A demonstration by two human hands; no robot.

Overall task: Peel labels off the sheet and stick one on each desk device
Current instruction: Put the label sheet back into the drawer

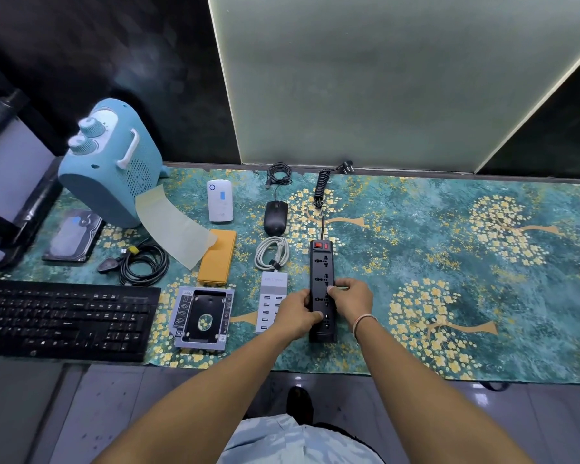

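Taking the black four-socket power strip (322, 289) as reference, findings run from largest item to smallest.

The black full-size keyboard (64, 318) lies far to its left at the near edge of the mat; no label is visible on it. The pale blue fan heater with two dials (109, 162) stands far left and to the rear; no label can be made out on its body. The yellowish translucent label sheet (173, 226), curled, lies left and rearward of the strip, one end against the heater and the other on the orange rectangular case (217, 257). It appears largely bare, so I judge most labels are already used. The power strip itself is under your hands: your left hand (297, 313) grips its left edge with the thumb on its face, and your right hand (350, 301) grips its right edge, thumb likewise on top. Whether a label sits beneath those thumbs cannot be told.

The silver drive caddy (203, 318), the grey multi-port USB charger (271, 301) just left of the strip, the dark hard drive (72, 236) and the black mouse (275, 217) show no label that I can confirm. The white router-like box (219, 200) carries a small blue patch, which may be one.

Judgement: you are pressing a label onto the strip, late in the sequence.
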